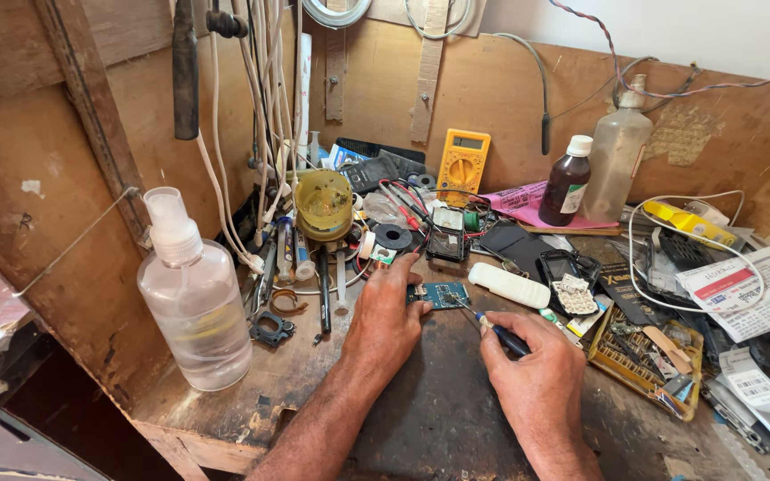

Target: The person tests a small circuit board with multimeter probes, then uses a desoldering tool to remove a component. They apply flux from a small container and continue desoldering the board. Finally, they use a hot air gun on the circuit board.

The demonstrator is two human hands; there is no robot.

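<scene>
Circuit board (439, 295), small and blue-green, is what my hands are on, but I'll take the scene from the biggest thing down. I see a worn wooden workbench (421, 401) boxed in by plywood walls, with loose cables hanging at the back left. On its left stands a clear plastic spray bottle (193, 298), upright and well apart from my hands. A cloudy bottle (615, 158) and a brown bottle with a white cap (566, 183) stand at the back right, and a yellow multimeter (462, 166) leans on the back wall between them and a yellow round spool (323, 205). Just beyond the board lies a white oblong case (508, 285), with a gridded tray of small parts (645, 361) off to the right. My left hand (385, 316) lies flat on the bench, its fingers stretched forward and close together, the fingertips pressing the near-left end of the board to pin it. My right hand (536, 374) is curled in a pen grip around a thin blue-handled tool (492, 330). The relation that matters: the board lies up and left of my right fingers, its long axis running roughly left to right across the bench, while the tool slants from my right hand up-left toward the board's right edge. I judge its tip to be at or just short of that edge, though I cannot tell whether it touches. The left hand is the nearer one, already in contact.
</scene>
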